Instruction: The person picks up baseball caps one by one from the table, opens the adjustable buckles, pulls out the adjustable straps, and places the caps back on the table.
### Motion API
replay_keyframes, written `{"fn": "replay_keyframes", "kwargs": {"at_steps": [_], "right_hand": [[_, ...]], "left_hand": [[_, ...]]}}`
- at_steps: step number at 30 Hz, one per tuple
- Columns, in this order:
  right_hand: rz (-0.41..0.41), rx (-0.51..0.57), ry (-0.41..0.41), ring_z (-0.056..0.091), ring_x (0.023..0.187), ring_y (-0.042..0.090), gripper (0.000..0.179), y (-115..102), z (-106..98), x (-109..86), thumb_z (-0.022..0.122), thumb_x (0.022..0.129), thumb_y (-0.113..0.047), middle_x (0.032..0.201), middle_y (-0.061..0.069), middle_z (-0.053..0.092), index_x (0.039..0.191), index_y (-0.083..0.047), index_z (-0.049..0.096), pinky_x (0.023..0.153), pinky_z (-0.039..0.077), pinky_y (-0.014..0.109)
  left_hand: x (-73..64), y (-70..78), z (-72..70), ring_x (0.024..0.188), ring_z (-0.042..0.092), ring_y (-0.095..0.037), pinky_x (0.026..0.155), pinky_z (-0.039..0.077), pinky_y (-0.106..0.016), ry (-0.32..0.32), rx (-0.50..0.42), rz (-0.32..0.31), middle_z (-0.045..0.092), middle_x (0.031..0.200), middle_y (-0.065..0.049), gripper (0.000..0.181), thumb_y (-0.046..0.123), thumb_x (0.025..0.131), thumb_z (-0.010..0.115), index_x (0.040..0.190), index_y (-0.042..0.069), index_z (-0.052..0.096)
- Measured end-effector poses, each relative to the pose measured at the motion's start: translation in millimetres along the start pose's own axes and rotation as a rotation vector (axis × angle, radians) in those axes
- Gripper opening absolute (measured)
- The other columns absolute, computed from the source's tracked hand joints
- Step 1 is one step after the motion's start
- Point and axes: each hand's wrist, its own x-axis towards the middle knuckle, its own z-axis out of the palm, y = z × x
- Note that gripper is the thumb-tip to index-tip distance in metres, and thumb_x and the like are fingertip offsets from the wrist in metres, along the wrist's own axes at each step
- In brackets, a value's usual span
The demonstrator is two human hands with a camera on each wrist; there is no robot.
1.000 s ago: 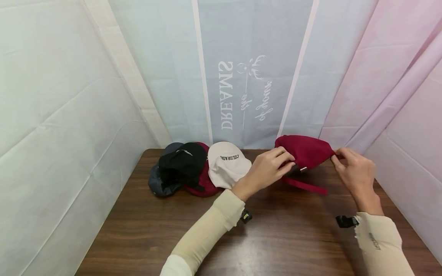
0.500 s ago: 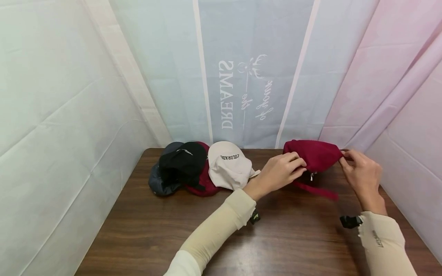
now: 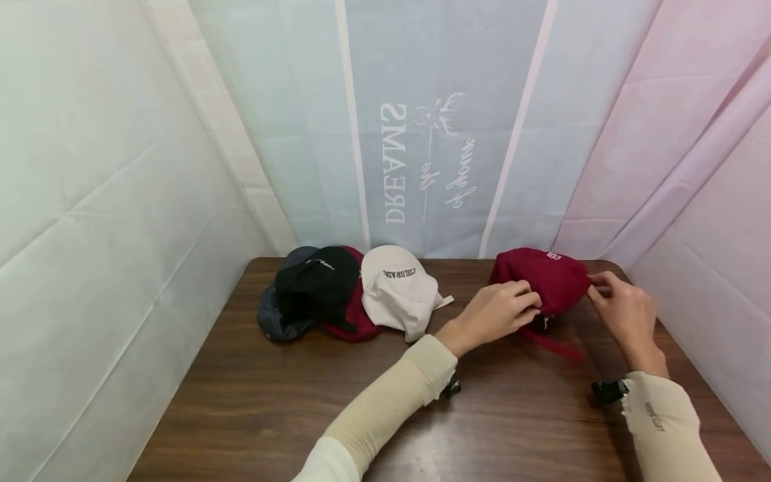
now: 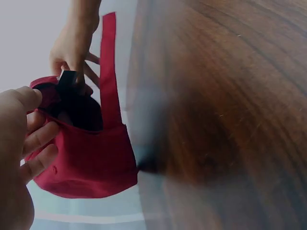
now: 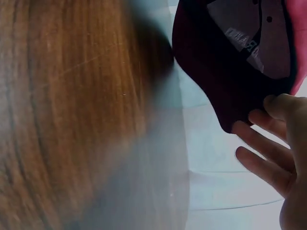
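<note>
Both hands hold a dark red cap [image 3: 545,281] over the back right of the table, its white lettering just showing at the top. My left hand [image 3: 496,311] pinches the cap's back edge; in the left wrist view the thumb and fingers [image 4: 41,139] grip the rim beside the dark opening, and a loose red strap [image 4: 110,72] sticks out. On the other side my right hand [image 3: 623,314] pinches the brim edge. In the right wrist view, thumb and fingers [image 5: 273,139] hold the brim's corner, and the cap's inside [image 5: 249,33] faces that camera.
Left of the hands, a white cap [image 3: 400,291] marked COLORADO overlaps a row with a black cap [image 3: 319,284], another dark red cap [image 3: 361,325] and a dark blue cap [image 3: 280,321]. They lie on the brown wooden table [image 3: 289,408]. Fabric walls [image 3: 446,53] enclose the back and sides.
The held cap moved right, then slightly back left and down toward the table. It tilted so that lettering now shows on top. Both hands moved with it, keeping their grip.
</note>
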Motion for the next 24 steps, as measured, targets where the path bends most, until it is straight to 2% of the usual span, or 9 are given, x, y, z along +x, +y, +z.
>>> {"fn": "replay_keyframes", "kwargs": {"at_steps": [6, 12, 16, 17, 19, 22, 24], "right_hand": [[0.087, -0.030, -0.164, 0.070, 0.081, 0.053, 0.026, 6, 4, -3.8, 0.075, 0.095, -0.009, 0.102, 0.028, 0.077, 0.121, -0.007, 0.071, 0.051, 0.041, 0.047], [0.210, 0.011, -0.350, 0.071, 0.097, 0.055, 0.029, 13, 8, -8.7, 0.067, 0.104, -0.016, 0.116, 0.030, 0.074, 0.131, -0.009, 0.065, 0.063, 0.045, 0.055], [0.253, 0.069, -0.428, 0.070, 0.107, 0.054, 0.032, 16, 11, -11.1, 0.062, 0.106, -0.015, 0.126, 0.032, 0.071, 0.136, -0.005, 0.063, 0.074, 0.048, 0.060], [0.254, 0.073, -0.439, 0.070, 0.107, 0.053, 0.033, 17, 11, -11.6, 0.061, 0.106, -0.014, 0.127, 0.032, 0.070, 0.137, -0.003, 0.062, 0.074, 0.048, 0.059], [0.254, 0.084, -0.467, 0.073, 0.092, 0.047, 0.034, 19, 12, -12.3, 0.059, 0.106, -0.012, 0.123, 0.033, 0.071, 0.138, -0.001, 0.062, 0.070, 0.049, 0.053], [0.261, 0.097, -0.520, 0.070, 0.070, 0.030, 0.036, 21, 12, -12.7, 0.055, 0.106, -0.011, 0.110, 0.032, 0.074, 0.139, 0.002, 0.060, 0.060, 0.047, 0.040], [0.268, 0.117, -0.557, 0.066, 0.062, 0.019, 0.037, 23, 12, -13.0, 0.052, 0.106, -0.010, 0.103, 0.031, 0.074, 0.138, 0.005, 0.060, 0.056, 0.047, 0.035]], "left_hand": [[-0.7, 6.1, 15.0, 0.092, 0.063, -0.001, 0.084, 0.049, -0.011, -0.102, 0.051, -0.018, 0.066, 0.108, 0.012, 0.018, 0.036, 0.108, 0.062, 0.117, 0.029, 0.076], [-0.4, 11.7, 26.4, 0.097, 0.065, -0.003, 0.088, 0.051, -0.013, -0.175, 0.063, -0.045, 0.066, 0.111, 0.013, 0.018, 0.039, 0.108, 0.061, 0.118, 0.032, 0.075], [-1.2, 15.1, 33.0, 0.099, 0.065, -0.003, 0.089, 0.051, -0.014, -0.223, 0.070, -0.052, 0.066, 0.113, 0.014, 0.021, 0.041, 0.109, 0.059, 0.121, 0.033, 0.074], [-1.5, 15.9, 34.4, 0.101, 0.065, -0.003, 0.090, 0.051, -0.014, -0.237, 0.070, -0.055, 0.066, 0.114, 0.014, 0.021, 0.041, 0.110, 0.058, 0.122, 0.033, 0.073], [-1.8, 17.4, 36.3, 0.103, 0.065, -0.003, 0.093, 0.051, -0.015, -0.262, 0.070, -0.059, 0.066, 0.117, 0.014, 0.023, 0.041, 0.110, 0.057, 0.125, 0.034, 0.073], [-2.2, 18.9, 38.0, 0.106, 0.064, -0.003, 0.096, 0.051, -0.015, -0.301, 0.059, -0.074, 0.066, 0.120, 0.015, 0.025, 0.040, 0.111, 0.055, 0.128, 0.034, 0.072], [-2.3, 19.2, 38.9, 0.108, 0.063, -0.003, 0.097, 0.050, -0.015, -0.326, 0.045, -0.089, 0.065, 0.122, 0.015, 0.025, 0.038, 0.111, 0.056, 0.130, 0.035, 0.071]]}}
